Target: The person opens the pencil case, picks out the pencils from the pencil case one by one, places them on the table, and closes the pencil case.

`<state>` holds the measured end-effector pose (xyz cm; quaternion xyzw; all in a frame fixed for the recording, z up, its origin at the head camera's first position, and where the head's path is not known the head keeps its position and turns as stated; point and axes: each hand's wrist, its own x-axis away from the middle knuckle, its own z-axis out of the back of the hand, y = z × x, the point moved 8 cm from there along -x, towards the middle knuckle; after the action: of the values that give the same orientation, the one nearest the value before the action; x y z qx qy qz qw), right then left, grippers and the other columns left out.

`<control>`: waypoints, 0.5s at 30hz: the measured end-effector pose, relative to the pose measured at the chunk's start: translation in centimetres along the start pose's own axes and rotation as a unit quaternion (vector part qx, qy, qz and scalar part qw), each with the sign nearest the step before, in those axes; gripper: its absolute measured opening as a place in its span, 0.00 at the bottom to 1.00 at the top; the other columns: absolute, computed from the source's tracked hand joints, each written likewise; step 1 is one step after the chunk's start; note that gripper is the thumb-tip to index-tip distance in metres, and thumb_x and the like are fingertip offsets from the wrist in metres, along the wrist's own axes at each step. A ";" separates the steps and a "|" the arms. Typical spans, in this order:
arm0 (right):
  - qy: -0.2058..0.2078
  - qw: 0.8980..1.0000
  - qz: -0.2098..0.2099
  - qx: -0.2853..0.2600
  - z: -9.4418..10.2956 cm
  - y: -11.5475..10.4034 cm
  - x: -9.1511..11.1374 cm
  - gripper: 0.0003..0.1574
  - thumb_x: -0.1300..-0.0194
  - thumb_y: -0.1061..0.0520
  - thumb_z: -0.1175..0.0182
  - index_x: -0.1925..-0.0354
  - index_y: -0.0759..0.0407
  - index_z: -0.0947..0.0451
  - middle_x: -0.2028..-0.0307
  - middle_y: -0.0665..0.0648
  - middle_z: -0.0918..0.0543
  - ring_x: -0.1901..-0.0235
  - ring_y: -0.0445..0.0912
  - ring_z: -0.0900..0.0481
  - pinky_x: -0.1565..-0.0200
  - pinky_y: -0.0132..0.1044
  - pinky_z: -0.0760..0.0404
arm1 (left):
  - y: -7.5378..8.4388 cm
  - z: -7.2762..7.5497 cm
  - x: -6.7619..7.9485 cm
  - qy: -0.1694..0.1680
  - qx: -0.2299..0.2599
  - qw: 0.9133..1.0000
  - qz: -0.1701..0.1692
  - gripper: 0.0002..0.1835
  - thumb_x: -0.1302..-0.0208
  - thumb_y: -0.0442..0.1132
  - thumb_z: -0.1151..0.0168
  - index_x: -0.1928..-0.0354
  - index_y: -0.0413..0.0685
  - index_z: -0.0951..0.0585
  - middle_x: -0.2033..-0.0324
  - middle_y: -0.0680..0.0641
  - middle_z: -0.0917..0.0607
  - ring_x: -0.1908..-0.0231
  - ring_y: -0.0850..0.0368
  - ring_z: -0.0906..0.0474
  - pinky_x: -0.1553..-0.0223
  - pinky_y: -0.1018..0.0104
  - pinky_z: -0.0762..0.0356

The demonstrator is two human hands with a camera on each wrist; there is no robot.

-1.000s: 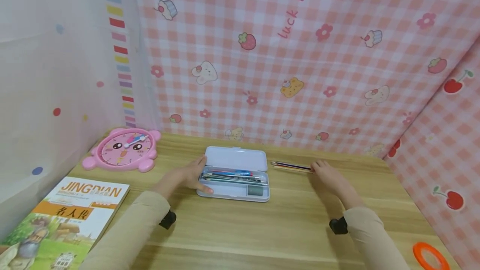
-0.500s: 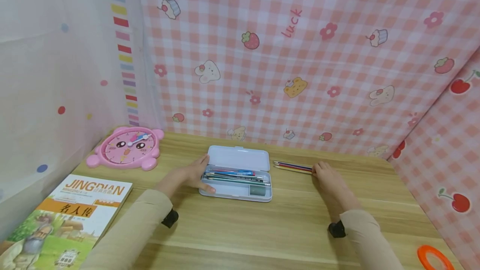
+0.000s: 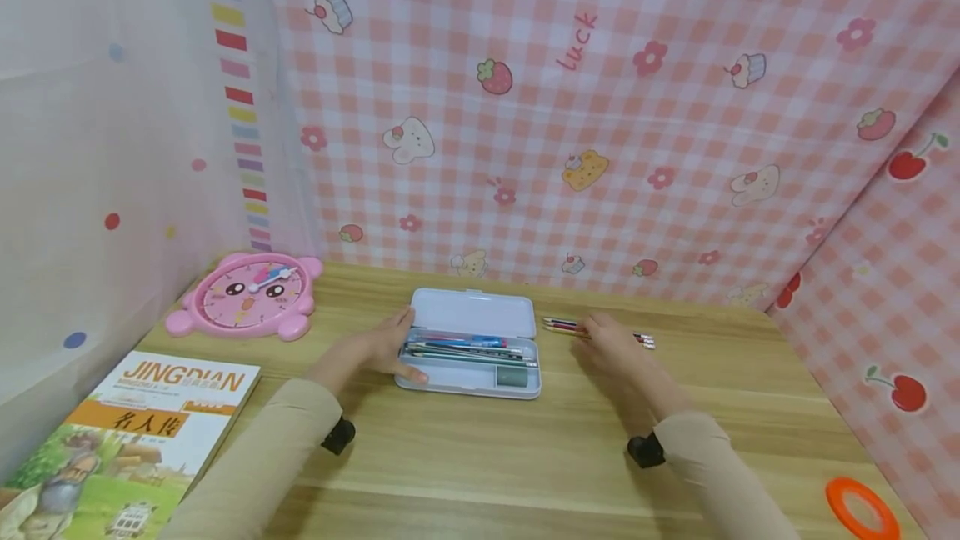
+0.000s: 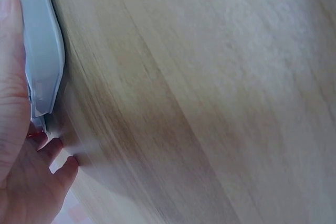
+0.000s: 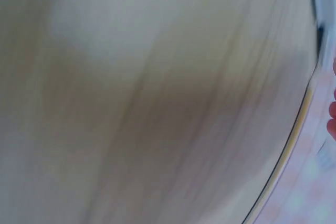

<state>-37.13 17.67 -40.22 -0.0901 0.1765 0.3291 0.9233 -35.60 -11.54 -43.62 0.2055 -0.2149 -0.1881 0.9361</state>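
Pink checked cloth [image 3: 525, 132] rises behind the wooden table [image 3: 487, 465]. At the table's left edge lies the book [image 3: 153, 440], with the pink clock [image 3: 247, 307] beyond it. Near the table's far edge, in the middle, sits the white case [image 3: 457, 379], its lid thrown back towards the cloth. The left hand [image 3: 385, 347] holds the case by its left end, thumb on the front rim, fingers at the side. To the right of the case, the right hand [image 3: 611, 347] is bent down over the loose pencils; from here I can't tell whether it grips them. At the near right corner is an orange ring [image 3: 838, 507]. The loose pencils [image 3: 560, 324] poke out on both sides of the right hand, points towards the case. Inside the case, pens [image 3: 468, 351] lie lengthwise, a grey-green block [image 3: 512, 376] in front.
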 end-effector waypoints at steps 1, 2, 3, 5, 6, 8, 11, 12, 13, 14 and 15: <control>-0.001 1.000 0.013 -0.008 -0.2 -1.0 -0.5 0.10 0.45 0.61 0.37 0.66 0.66 0.24 0.69 0.58 0.23 0.67 0.50 0.24 0.64 0.43 0.22 | 0.0 0.0 0.0 0.001 -0.001 1.000 -0.001 0.65 0.53 0.61 0.34 0.32 0.28 0.63 0.31 0.30 0.63 0.30 0.37 0.65 0.30 0.48 0.59; -0.009 0.999 0.029 -0.019 -0.5 -2.0 -1.1 0.10 0.44 0.61 0.37 0.65 0.66 0.24 0.68 0.58 0.22 0.67 0.50 0.23 0.63 0.42 0.21 | 0.0 0.0 0.0 0.001 -0.004 1.000 0.001 0.65 0.54 0.61 0.34 0.32 0.28 0.63 0.31 0.30 0.63 0.30 0.37 0.65 0.30 0.48 0.59; -0.019 0.998 0.042 -0.033 -0.7 -3.0 -1.6 0.10 0.44 0.61 0.38 0.64 0.66 0.23 0.68 0.58 0.22 0.66 0.50 0.23 0.63 0.42 0.21 | 0.0 0.0 0.0 0.002 -0.007 1.000 0.000 0.65 0.54 0.61 0.34 0.32 0.28 0.63 0.31 0.30 0.63 0.30 0.37 0.65 0.30 0.48 0.59; -0.044 0.995 0.055 -0.065 -1.0 -4.8 -2.4 0.10 0.41 0.60 0.40 0.63 0.65 0.23 0.67 0.57 0.21 0.65 0.48 0.22 0.62 0.40 0.20 | 0.0 0.0 -0.1 0.003 -0.008 1.000 -0.001 0.65 0.54 0.62 0.34 0.32 0.28 0.63 0.31 0.30 0.62 0.30 0.37 0.65 0.30 0.49 0.59; -0.055 0.993 0.067 -0.075 -1.2 -5.7 -2.7 0.10 0.41 0.59 0.40 0.62 0.65 0.23 0.66 0.57 0.21 0.65 0.47 0.22 0.62 0.38 0.20 | 0.0 0.1 -0.1 0.004 -0.008 1.000 -0.003 0.65 0.54 0.61 0.34 0.32 0.28 0.63 0.31 0.30 0.62 0.30 0.37 0.65 0.30 0.48 0.59; -0.068 0.988 0.097 -0.093 -1.4 -7.4 -3.2 0.11 0.40 0.58 0.41 0.61 0.64 0.22 0.66 0.56 0.21 0.65 0.46 0.21 0.63 0.35 0.19 | 0.0 0.1 -0.1 0.005 -0.010 1.000 -0.005 0.64 0.53 0.61 0.34 0.32 0.28 0.63 0.31 0.30 0.62 0.30 0.37 0.64 0.30 0.48 0.59; -0.071 0.983 0.136 -0.101 -1.6 -9.1 -3.5 0.10 0.40 0.57 0.40 0.63 0.63 0.21 0.67 0.54 0.21 0.66 0.43 0.21 0.65 0.29 0.20 | 0.1 0.1 -0.1 0.004 -0.009 1.000 -0.005 0.64 0.53 0.61 0.34 0.32 0.28 0.63 0.31 0.30 0.62 0.30 0.37 0.65 0.30 0.48 0.59; -0.070 0.981 0.149 -0.104 -1.7 -9.5 -3.6 0.09 0.41 0.58 0.39 0.64 0.63 0.21 0.68 0.55 0.21 0.67 0.43 0.22 0.66 0.28 0.21 | 0.1 0.1 -0.1 0.004 -0.009 1.000 -0.005 0.64 0.53 0.61 0.34 0.32 0.28 0.63 0.31 0.30 0.62 0.30 0.37 0.64 0.30 0.48 0.59; -0.071 0.980 0.154 -0.106 -1.8 -9.7 -3.6 0.07 0.41 0.59 0.39 0.66 0.63 0.20 0.69 0.54 0.21 0.68 0.42 0.22 0.67 0.27 0.21 | 0.1 0.1 0.0 0.003 -0.010 1.000 -0.004 0.64 0.53 0.61 0.34 0.32 0.28 0.63 0.31 0.30 0.62 0.30 0.38 0.64 0.30 0.49 0.59; -0.075 0.979 0.154 -0.109 -1.9 -9.9 -3.7 0.06 0.41 0.59 0.39 0.67 0.62 0.20 0.70 0.54 0.21 0.70 0.41 0.23 0.68 0.27 0.22 | 0.0 0.1 0.0 0.004 -0.009 1.000 -0.005 0.64 0.54 0.61 0.34 0.32 0.28 0.63 0.31 0.30 0.62 0.30 0.37 0.64 0.30 0.48 0.58; -0.083 0.980 0.145 -0.112 -2.0 -9.9 -3.7 0.06 0.41 0.60 0.40 0.67 0.62 0.20 0.70 0.54 0.21 0.70 0.41 0.24 0.69 0.26 0.23 | 0.0 0.0 0.0 0.003 -0.009 1.000 -0.003 0.65 0.54 0.61 0.34 0.32 0.28 0.63 0.31 0.30 0.62 0.30 0.37 0.64 0.30 0.48 0.59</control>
<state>-34.03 7.39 -40.14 -0.1392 0.0724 0.4834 0.8612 -35.63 -11.55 -43.58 0.1980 -0.2096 -0.1921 0.9381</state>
